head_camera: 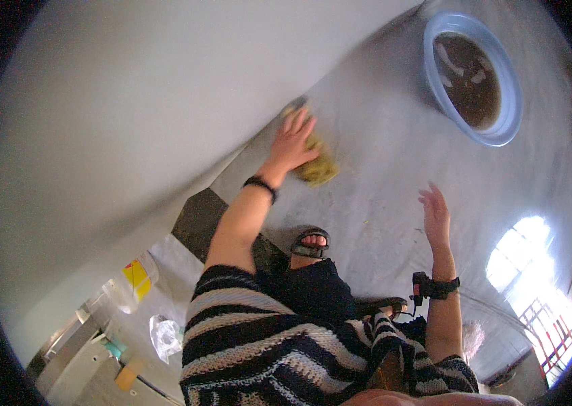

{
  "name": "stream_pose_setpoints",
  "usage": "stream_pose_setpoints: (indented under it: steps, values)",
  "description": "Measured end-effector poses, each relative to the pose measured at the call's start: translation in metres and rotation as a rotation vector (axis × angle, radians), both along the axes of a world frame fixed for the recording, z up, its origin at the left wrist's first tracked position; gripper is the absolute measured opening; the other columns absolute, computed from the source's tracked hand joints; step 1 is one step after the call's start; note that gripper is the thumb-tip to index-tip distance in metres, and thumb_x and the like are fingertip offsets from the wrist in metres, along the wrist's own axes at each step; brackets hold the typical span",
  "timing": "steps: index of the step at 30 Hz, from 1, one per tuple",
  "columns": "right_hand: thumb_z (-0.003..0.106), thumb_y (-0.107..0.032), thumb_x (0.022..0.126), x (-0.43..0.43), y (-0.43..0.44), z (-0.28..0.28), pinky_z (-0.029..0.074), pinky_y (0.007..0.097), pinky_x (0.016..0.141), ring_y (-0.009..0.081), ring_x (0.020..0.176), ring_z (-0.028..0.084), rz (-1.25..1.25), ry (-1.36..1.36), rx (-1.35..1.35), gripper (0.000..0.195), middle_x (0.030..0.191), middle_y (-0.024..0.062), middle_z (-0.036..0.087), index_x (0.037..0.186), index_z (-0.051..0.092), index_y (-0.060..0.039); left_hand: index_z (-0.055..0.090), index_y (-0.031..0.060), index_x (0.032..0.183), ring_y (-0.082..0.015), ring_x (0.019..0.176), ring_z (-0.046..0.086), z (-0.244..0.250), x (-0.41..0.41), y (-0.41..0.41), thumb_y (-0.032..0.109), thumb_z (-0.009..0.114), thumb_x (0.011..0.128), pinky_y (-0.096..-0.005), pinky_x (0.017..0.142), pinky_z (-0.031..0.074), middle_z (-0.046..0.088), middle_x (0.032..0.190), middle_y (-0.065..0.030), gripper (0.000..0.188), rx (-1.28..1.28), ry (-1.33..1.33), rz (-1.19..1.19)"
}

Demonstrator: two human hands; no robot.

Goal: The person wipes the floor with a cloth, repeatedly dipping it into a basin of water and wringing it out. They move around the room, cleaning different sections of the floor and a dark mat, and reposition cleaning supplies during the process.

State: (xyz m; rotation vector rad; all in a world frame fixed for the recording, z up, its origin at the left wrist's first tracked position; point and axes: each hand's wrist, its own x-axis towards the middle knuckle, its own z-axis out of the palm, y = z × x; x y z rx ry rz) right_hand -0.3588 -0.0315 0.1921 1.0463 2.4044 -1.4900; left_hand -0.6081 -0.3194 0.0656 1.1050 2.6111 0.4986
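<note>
My left hand [292,146] presses with its fingers spread on a yellow cloth [322,170], which is blurred. The cloth lies on the grey floor [367,152] along the foot of a pale wall [129,111]. Part of it is hidden under my palm. Out to the right, my right hand [436,210] hangs over the floor, holding nothing, its fingers loosely extended. A black strap with a small device [433,288] is around my right wrist.
A light blue plastic basin [513,109] with murky brown water stands at the upper right. Dark floor strips [200,215] lie by my sandalled foot [311,242]. Clear crumpled plastic [165,337] and a yellow-and-white item [137,279] are at the lower left. Bright light glares on the right.
</note>
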Motion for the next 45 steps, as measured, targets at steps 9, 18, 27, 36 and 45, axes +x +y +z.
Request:
stream_pose_setpoints:
  steps: [9,18,27,36,45]
  values:
    - [0.046,-0.011,0.094,-0.003,-0.024,-0.027,0.046,0.0324,0.088,0.0191,0.1,0.06,0.078,0.127,-0.276,0.039,0.112,0.0112,0.062,0.132,0.042,-0.007,0.009,0.0243,0.147,-0.0412,0.137,0.005,0.004,0.105,-0.206,0.041,0.06,0.082,-0.0544,0.109,0.015,-0.001,0.152,-0.0103,0.084,-0.191,-0.047,0.435]
    - [0.044,-0.023,0.097,0.012,0.097,0.002,0.043,0.0316,0.088,0.0182,0.103,0.057,-0.369,0.185,-0.114,0.041,0.116,0.0089,0.06,0.134,0.04,-0.0066,0.023,0.0022,0.142,-0.0363,0.135,0.02,-0.002,-0.009,0.057,0.036,0.056,0.084,-0.0467,0.11,0.02,0.024,0.147,-0.0152,0.074,0.125,0.116,-0.111]
    - [0.054,-0.011,0.091,0.164,0.082,-0.029,0.045,0.0323,0.089,0.0181,0.104,0.057,-0.422,0.133,-0.126,0.045,0.122,0.0096,0.056,0.134,0.041,-0.0101,0.032,0.0001,0.137,-0.0361,0.134,0.019,-0.021,0.111,0.277,0.041,0.055,0.084,-0.0552,0.103,0.021,0.021,0.147,-0.0194,0.071,0.077,0.03,0.033]
    - [0.076,-0.021,0.067,0.057,0.047,-0.056,0.033,0.0449,0.106,0.0331,0.133,0.027,0.291,-0.158,0.508,0.094,0.147,0.0,0.027,0.143,0.021,-0.031,0.018,0.0088,0.143,-0.0302,0.123,0.043,-0.014,0.182,0.291,0.029,0.036,0.095,-0.039,0.094,0.042,0.035,0.142,-0.0145,0.055,0.286,-1.156,-0.045]
    - [0.053,-0.008,0.08,0.061,0.082,-0.113,0.038,0.0452,0.099,0.0276,0.126,0.037,0.339,-0.114,0.6,0.045,0.135,-0.0013,0.044,0.121,0.056,-0.0268,0.017,0.0065,0.14,-0.0198,0.097,0.059,0.021,0.099,0.252,0.02,0.059,0.088,-0.0336,0.08,0.048,0.046,0.128,-0.0152,0.069,0.691,-1.129,0.357]
